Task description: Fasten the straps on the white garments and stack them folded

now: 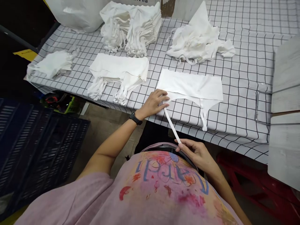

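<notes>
A white garment (191, 86) lies flat on the checked tablecloth (243, 78), near the table's front edge. My left hand (153, 103) presses on its left corner, fingers spread flat. My right hand (195, 153) is off the table, close to my body, and pinches the end of a white strap (171, 125) of that garment, pulled out straight towards me. A second strap (203, 120) hangs on the cloth to the right.
A folded white stack (117, 70) lies left of the garment. A tall stack (132, 26) and a loose heap (199, 42) sit farther back, a small pile (52, 64) far left. Dark crates (35, 147) stand at lower left, grey boards (286, 103) at right.
</notes>
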`<state>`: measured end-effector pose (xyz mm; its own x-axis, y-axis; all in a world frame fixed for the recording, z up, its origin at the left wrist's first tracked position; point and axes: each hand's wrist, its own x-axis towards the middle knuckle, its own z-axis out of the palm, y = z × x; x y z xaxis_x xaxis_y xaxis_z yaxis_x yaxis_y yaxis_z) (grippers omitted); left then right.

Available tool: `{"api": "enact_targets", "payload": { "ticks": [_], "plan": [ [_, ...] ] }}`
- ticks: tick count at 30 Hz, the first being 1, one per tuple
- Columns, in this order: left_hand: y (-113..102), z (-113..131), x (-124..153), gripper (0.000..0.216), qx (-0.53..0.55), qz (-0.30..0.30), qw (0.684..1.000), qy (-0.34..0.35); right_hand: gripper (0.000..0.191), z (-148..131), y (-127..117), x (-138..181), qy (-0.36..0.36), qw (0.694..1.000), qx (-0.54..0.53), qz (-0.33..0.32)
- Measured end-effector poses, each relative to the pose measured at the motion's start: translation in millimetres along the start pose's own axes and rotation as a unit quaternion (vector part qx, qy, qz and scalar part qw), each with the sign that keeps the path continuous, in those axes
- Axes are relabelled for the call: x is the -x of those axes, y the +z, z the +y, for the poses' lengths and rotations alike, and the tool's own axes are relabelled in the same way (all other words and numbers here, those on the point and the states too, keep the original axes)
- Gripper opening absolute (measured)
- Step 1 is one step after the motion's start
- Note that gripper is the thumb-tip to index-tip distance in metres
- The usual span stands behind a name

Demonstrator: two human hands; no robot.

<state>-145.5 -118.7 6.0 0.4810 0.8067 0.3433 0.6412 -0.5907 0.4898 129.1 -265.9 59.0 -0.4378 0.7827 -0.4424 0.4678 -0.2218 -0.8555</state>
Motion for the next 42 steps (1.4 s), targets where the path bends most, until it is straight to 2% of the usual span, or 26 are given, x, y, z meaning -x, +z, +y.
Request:
{"api": "enact_targets", "payload": {
  "ticks": [3,6,10,14,18,22,27,31,33,36,42],
  "plan": [
    [0.0,1.6,-0.1,0.031,-0.004,-0.001,1.000,-0.007,0.040,-1.1,-6.1,19.2,0.017,1.000,-0.017,0.006],
    [0.3,1.3,-0.9,0.031,-0.006,-0.007,1.000,-0.006,0.052,-5.9,-6.8,28.1,0.024,0.996,-0.078,0.027],
    [1.8,-1.2,-1.9,0.031,-0.007,-0.003,1.000,-0.006,0.032,-12.5,-8.4,33.2,0.015,0.985,-0.163,0.050],
    [3.6,-3.3,-2.0,0.031,-0.007,0.012,1.000,0.010,0.031,-12.4,-14.6,40.5,0.009,0.966,-0.255,0.048],
    [3.8,-3.5,-2.2,0.030,-0.005,0.016,1.000,0.009,0.028,-13.3,-17.8,46.3,-0.003,0.963,-0.263,0.053],
    [3.0,-1.5,-2.6,0.030,0.003,0.008,1.000,-0.003,0.026,-20.1,-14.9,44.4,0.004,0.959,-0.267,0.092],
    [-0.8,2.3,-2.9,0.028,0.007,0.015,1.000,-0.002,0.029,-30.9,-12.8,31.2,-0.017,0.965,-0.213,0.151],
    [-5.3,-4.4,-11.0,0.019,-0.015,0.056,0.998,-0.016,0.023,-35.6,-14.7,11.2,-0.088,0.970,-0.123,0.189],
    [-7.1,-10.7,-19.5,0.019,-0.041,0.053,0.998,-0.010,0.019,-37.2,-15.5,-1.8,-0.118,0.967,-0.103,0.201],
    [-8.2,-18.4,-36.0,0.022,-0.061,0.006,0.998,0.025,0.017,-40.5,-16.5,-23.6,-0.112,0.963,-0.136,0.206],
    [-4.5,-18.9,-65.8,0.019,-0.098,-0.068,0.991,0.061,0.023,-47.8,-21.2,-70.2,-0.039,0.938,-0.264,0.220]
  ]
}}
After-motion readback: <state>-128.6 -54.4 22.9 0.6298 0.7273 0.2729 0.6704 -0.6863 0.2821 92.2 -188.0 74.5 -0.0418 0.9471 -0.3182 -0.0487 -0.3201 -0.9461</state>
